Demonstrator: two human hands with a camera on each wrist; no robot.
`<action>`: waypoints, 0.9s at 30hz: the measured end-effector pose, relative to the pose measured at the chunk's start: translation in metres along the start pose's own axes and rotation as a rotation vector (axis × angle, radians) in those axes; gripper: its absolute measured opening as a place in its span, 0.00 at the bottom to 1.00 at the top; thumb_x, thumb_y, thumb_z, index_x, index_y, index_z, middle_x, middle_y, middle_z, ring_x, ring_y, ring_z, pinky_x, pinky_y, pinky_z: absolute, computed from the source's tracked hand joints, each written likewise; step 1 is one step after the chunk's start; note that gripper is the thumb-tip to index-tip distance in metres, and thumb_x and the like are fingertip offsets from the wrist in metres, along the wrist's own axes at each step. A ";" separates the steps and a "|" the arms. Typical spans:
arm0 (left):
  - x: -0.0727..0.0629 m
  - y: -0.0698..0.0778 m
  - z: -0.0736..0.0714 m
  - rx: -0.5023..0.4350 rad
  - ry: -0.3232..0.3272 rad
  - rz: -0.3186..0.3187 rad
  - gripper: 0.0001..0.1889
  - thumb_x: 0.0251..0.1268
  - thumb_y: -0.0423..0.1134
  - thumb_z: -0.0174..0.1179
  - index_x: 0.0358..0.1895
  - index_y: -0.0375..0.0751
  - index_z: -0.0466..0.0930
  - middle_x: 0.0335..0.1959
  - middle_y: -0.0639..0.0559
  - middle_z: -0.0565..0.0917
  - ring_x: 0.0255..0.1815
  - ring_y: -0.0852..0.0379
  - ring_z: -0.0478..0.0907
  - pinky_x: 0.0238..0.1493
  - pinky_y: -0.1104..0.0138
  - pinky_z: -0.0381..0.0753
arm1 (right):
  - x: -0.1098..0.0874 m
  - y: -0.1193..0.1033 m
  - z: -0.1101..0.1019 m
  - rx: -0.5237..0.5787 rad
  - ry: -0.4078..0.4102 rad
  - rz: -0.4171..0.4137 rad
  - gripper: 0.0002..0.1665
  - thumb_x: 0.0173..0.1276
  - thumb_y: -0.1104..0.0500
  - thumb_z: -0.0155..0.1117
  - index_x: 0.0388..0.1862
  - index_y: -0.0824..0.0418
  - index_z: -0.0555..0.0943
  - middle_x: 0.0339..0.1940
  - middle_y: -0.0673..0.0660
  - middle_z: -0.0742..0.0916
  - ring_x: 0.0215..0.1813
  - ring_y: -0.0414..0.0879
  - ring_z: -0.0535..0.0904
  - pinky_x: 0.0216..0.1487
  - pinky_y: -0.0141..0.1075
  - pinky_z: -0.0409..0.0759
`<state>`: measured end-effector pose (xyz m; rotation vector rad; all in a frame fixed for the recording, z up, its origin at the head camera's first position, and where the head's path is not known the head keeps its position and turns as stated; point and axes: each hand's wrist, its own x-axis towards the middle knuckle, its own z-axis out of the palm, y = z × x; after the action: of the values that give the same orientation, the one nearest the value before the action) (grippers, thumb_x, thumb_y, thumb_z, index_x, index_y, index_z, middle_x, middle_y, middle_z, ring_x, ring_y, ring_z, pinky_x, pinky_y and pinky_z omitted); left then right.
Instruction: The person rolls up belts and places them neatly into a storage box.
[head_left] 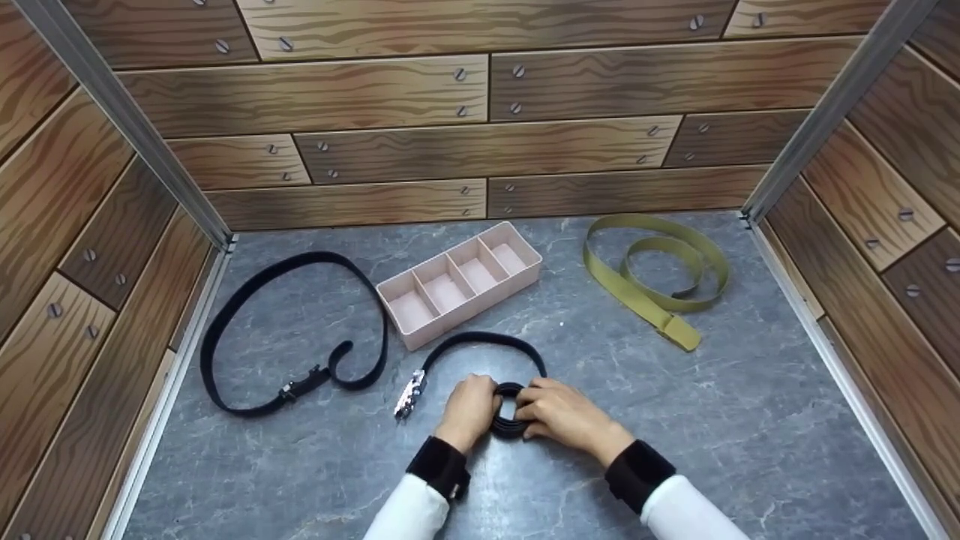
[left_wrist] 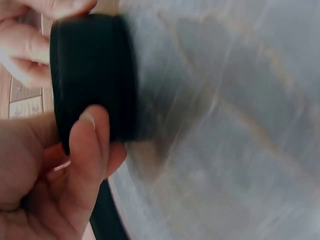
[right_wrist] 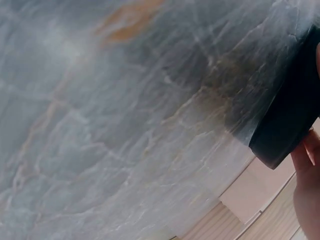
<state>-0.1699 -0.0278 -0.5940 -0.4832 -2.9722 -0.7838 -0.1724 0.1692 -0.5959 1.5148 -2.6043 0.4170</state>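
A black belt [head_left: 510, 431] is partly wound into a coil on the grey marbled surface. Its loose length arcs up and left to a silver buckle [head_left: 409, 394]. My left hand [head_left: 468, 411] grips the coil from the left, and in the left wrist view its thumb lies against the outer face of the rolled strap [left_wrist: 95, 75]. From the other side, my right hand [head_left: 564, 414] holds the coil with its fingers curled at the rim. In the right wrist view the strap [right_wrist: 287, 110] stands on edge at the right border, where much of the hand is cut off.
Behind the coil stands a pink tray [head_left: 439, 328] with several compartments. A second black belt [head_left: 214, 341] lies looped at the left, and an olive-yellow belt [head_left: 637, 296] lies loosely curled at the right. Wood-patterned walls [head_left: 480, 150] enclose the surface at the back and sides.
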 end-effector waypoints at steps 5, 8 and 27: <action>-0.002 0.003 0.005 -0.007 0.057 -0.052 0.11 0.54 0.33 0.67 0.18 0.38 0.78 0.22 0.41 0.82 0.25 0.40 0.81 0.26 0.53 0.77 | -0.002 -0.001 0.001 0.014 -0.003 0.009 0.16 0.54 0.49 0.74 0.41 0.52 0.88 0.44 0.49 0.85 0.45 0.46 0.77 0.47 0.39 0.77; -0.003 0.002 0.006 -0.029 0.062 -0.068 0.12 0.55 0.34 0.67 0.18 0.39 0.76 0.22 0.42 0.81 0.25 0.41 0.81 0.26 0.53 0.77 | -0.003 -0.002 0.000 0.017 -0.019 0.020 0.16 0.56 0.49 0.73 0.43 0.53 0.88 0.45 0.50 0.85 0.46 0.46 0.77 0.48 0.39 0.77; -0.003 0.003 -0.005 0.037 -0.041 0.017 0.06 0.55 0.27 0.59 0.22 0.36 0.78 0.23 0.42 0.82 0.25 0.42 0.81 0.26 0.55 0.78 | 0.007 -0.017 -0.005 -0.061 -0.064 0.062 0.13 0.56 0.48 0.74 0.34 0.53 0.86 0.34 0.46 0.85 0.36 0.45 0.76 0.40 0.39 0.74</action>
<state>-0.1663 -0.0292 -0.5885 -0.5291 -3.0099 -0.7255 -0.1610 0.1569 -0.5864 1.4554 -2.6919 0.2958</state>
